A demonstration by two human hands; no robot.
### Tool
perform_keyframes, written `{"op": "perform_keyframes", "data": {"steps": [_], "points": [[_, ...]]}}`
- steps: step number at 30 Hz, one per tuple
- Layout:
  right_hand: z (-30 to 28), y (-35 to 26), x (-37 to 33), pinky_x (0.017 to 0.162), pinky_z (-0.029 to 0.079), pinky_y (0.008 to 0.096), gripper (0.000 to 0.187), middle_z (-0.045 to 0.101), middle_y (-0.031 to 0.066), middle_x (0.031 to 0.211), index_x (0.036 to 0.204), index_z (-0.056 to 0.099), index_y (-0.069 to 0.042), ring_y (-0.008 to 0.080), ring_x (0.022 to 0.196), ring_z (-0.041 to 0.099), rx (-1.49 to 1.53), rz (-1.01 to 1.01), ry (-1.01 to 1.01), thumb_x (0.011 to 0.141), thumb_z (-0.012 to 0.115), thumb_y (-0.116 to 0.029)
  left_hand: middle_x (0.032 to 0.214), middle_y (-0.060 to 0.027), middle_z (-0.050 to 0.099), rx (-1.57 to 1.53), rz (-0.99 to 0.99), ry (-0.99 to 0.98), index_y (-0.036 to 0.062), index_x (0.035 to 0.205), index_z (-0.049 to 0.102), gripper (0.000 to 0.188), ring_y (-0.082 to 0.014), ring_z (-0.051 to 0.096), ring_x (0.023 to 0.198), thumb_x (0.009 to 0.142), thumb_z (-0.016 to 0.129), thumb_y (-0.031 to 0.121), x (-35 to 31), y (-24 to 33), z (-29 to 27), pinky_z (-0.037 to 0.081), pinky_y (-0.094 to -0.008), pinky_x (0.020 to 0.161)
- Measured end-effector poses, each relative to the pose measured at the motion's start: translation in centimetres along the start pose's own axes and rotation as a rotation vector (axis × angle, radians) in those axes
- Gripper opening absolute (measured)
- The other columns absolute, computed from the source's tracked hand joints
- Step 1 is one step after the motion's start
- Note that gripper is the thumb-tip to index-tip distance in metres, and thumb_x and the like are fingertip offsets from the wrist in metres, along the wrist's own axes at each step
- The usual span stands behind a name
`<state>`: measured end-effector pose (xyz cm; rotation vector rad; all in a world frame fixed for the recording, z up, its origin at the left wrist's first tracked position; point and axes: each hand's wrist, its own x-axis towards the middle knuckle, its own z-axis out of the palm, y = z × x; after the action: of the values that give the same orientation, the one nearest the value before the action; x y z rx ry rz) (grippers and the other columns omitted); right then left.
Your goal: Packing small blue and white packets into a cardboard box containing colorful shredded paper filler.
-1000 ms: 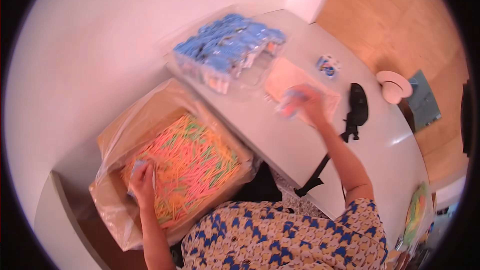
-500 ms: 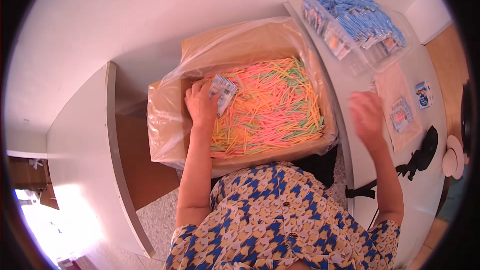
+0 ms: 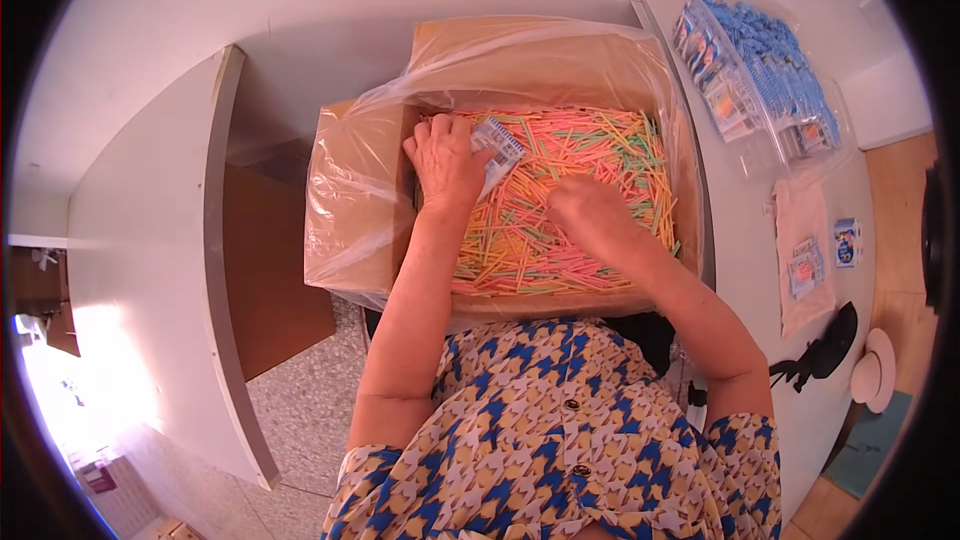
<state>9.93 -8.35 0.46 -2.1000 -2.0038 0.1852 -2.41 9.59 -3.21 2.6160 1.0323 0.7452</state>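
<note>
A cardboard box (image 3: pixel 345 210) lined with a clear plastic bag holds a thick heap of thin coloured sticks (image 3: pixel 600 145) in pink, orange, green and yellow. My left hand (image 3: pixel 445 165) rests on the sticks at the box's left side and holds a small clear packet (image 3: pixel 497 147) with a printed label. My right hand (image 3: pixel 590 215) is down in the middle of the heap, fingers curled into the sticks; what it grips is hidden.
A white table (image 3: pixel 745 260) runs along the right, with a clear bag of blue packets (image 3: pixel 765 70), a tan cloth (image 3: pixel 805 220) bearing small packets, and a black object (image 3: pixel 825 350). A grey panel (image 3: pixel 150 270) stands at the left.
My right hand came off the table at the right and went down into the sticks. The view turned, bringing the box to the centre. My left hand keeps the packet.
</note>
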Motion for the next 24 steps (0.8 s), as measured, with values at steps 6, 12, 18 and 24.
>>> {"op": "perform_keyframes", "data": {"steps": [6,12,18,24], "points": [[0.2,-0.1,1.6,0.067,0.052,0.0402,0.026,0.06,0.0123,0.084,0.083,0.063,-0.002,0.0302,0.082,0.063,-0.042,0.128,0.055,0.082,0.069,-0.027,0.088,-0.0022,0.059,-0.066,0.038,0.156,0.0122,0.083,0.061,0.018,-0.028,0.052,0.089,0.07,0.074,0.013,0.6,-0.7,0.2,0.036,-0.0426,0.079],[1.2,-1.3,4.4,0.064,0.052,0.0425,0.03,0.064,0.0142,0.085,0.085,0.064,-0.001,0.0313,0.078,0.065,-0.195,0.204,-0.139,0.081,0.069,-0.029,0.075,-0.0032,0.06,-0.097,0.04,0.238,0.0119,0.081,0.059,0.011,-0.0275,0.055,0.078,0.075,0.068,0.01,0.9,-0.8,0.9,0.037,-0.0423,0.075],[-2.5,4.5,-0.4,0.067,0.05,0.0414,0.02,0.064,0.0119,0.082,0.076,0.064,-0.002,0.0321,0.076,0.063,0.053,0.253,-0.153,0.08,0.069,-0.022,0.075,-0.0063,0.062,-0.4,-0.111,0.195,0.0101,0.088,0.061,0.005,-0.0193,0.059,0.072,0.085,0.064,0.011,1.1,-0.6,-0.1,0.043,-0.0344,0.07],[-5.0,5.8,-5.6,0.075,0.049,0.0399,0.017,0.06,0.0102,0.089,0.087,0.063,-0.003,0.0296,0.088,0.061,0.2,0.204,-0.273,0.078,0.069,-0.017,0.089,-0.001,0.066,-1.845,-0.552,0.016,0.0002,0.101,0.059,0.011,-0.0074,0.061,0.081,0.093,0.061,0.007,2.2,-0.8,-0.6,0.049,-0.0217,0.07]]}}
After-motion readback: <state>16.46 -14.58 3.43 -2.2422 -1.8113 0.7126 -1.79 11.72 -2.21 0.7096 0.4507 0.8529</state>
